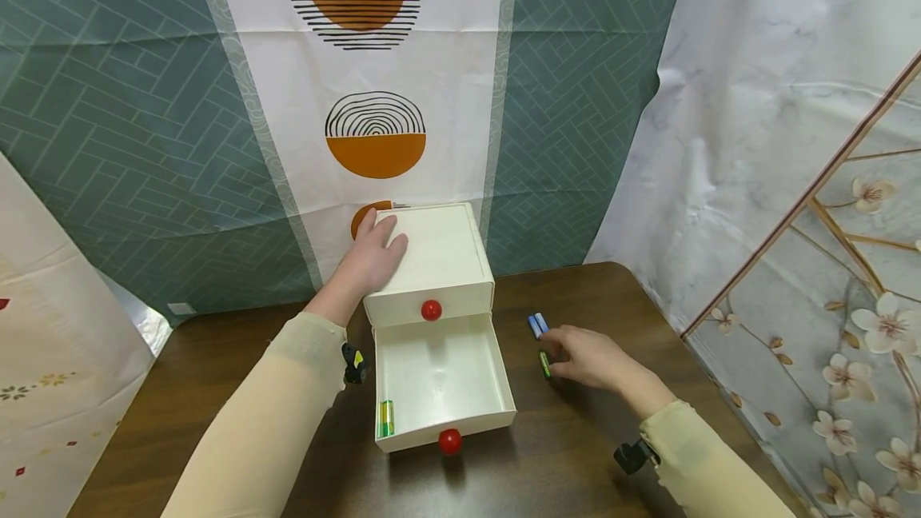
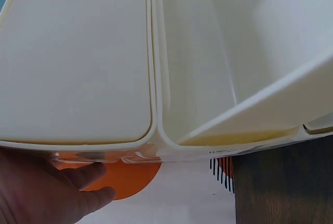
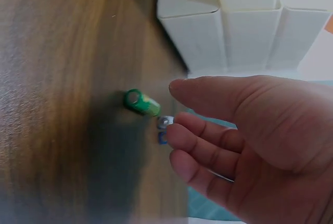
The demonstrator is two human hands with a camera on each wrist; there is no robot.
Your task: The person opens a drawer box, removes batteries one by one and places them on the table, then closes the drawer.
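Observation:
A white drawer box (image 1: 432, 250) stands on the table, its lower drawer (image 1: 439, 374) pulled out by a red knob (image 1: 450, 442). My left hand (image 1: 376, 254) rests on the box's top at the left edge, fingers spread. Green batteries (image 1: 386, 418) lie in the drawer's front left corner. Right of the box, my right hand (image 1: 586, 354) hovers with loosely bent fingers beside a green battery (image 1: 544, 364). In the right wrist view a gap shows between the thumb and that battery (image 3: 140, 102). Just beyond lie two blue batteries (image 1: 537, 325), partly hidden by fingers in the right wrist view.
The upper drawer with its red knob (image 1: 431, 310) is closed. Behind the box hangs a patterned cloth (image 1: 460, 102), and a floral curtain (image 1: 806, 278) borders the right side. The brown wooden table (image 1: 568, 454) has a rounded far right corner.

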